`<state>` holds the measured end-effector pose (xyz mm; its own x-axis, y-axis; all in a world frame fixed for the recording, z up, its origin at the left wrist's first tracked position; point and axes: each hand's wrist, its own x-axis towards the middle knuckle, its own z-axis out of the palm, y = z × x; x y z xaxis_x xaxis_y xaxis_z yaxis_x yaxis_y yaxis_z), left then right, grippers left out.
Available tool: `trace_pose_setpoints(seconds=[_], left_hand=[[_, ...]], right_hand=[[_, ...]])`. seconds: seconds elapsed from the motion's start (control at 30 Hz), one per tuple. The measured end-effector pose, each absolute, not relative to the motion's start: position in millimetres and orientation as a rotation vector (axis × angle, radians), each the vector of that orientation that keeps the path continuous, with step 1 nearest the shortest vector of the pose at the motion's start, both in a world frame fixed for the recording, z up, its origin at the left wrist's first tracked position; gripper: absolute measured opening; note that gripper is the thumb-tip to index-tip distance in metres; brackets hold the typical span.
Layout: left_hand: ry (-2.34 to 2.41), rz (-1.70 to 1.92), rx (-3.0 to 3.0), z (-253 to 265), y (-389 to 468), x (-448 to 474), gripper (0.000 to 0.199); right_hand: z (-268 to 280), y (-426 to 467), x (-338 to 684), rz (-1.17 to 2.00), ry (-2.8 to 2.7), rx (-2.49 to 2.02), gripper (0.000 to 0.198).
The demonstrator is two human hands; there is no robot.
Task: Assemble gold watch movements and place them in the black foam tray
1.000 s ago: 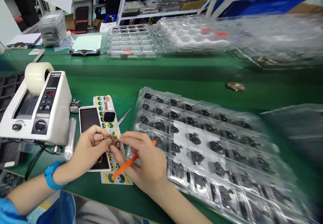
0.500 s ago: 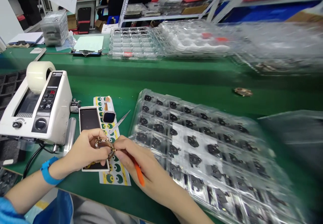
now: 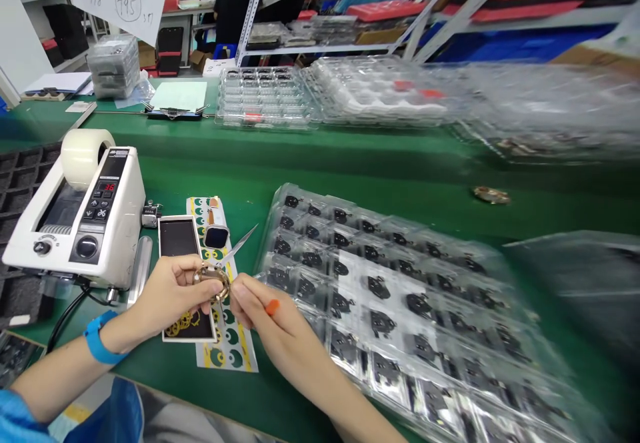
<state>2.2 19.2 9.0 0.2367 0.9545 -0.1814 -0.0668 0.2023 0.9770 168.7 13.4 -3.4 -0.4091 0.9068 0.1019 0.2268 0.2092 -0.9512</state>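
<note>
Pinched in my left hand (image 3: 176, 291) is a gold-coloured round metal part (image 3: 204, 274), shaped like a ring or watch case. My right hand (image 3: 270, 310) is closed around a tool with an orange handle (image 3: 273, 307); its working end is hidden by my fingers, close to the ring's right side. Below my hands lies a white-rimmed box (image 3: 163, 243) with a black inside and yellow ring-shaped pieces (image 3: 183, 325). A sheet of stickers (image 3: 231, 336) runs beside it. On the sheet rest a watch-like piece with a dark square face (image 3: 217, 236) and pointed metal tweezers (image 3: 241, 243).
At left stands a white tape dispenser (image 3: 107, 223). Clear plastic trays holding black parts (image 3: 379, 287) spread across the right. Another metal part (image 3: 491, 194) lies behind them. Stacked clear trays (image 3: 380, 90) and a clipboard (image 3: 179, 98) line the back shelf.
The ring has been turned so its face shows more. My right hand has rolled, leaving less of the orange handle visible. The camera view has shifted slightly.
</note>
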Motion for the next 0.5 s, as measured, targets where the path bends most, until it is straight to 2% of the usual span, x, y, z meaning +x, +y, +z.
trace_pose_setpoints(seconds=[0.1, 0.17, 0.3, 0.4, 0.5], left_hand=[[1.235, 1.161, 1.584, -2, 16, 3, 0.013], [1.268, 1.225, 1.986, -9, 13, 2, 0.024], [1.302, 0.953, 2.509, -15, 3, 1, 0.039], [1.438, 0.919, 2.439, -17, -15, -2, 0.037], [1.551, 1.262, 1.875, -22, -44, -14, 0.038]], right_hand=[[-4, 14, 164, 1.461, -1.541, -1.081, 0.052], [-4, 13, 161, 1.635, -1.370, -1.058, 0.050], [-7, 9, 158, 1.847, -1.154, -0.994, 0.042], [-16, 10, 160, 1.887, -1.219, -0.984, 0.037], [-30, 12, 169, 1.705, -1.383, -1.000, 0.035]])
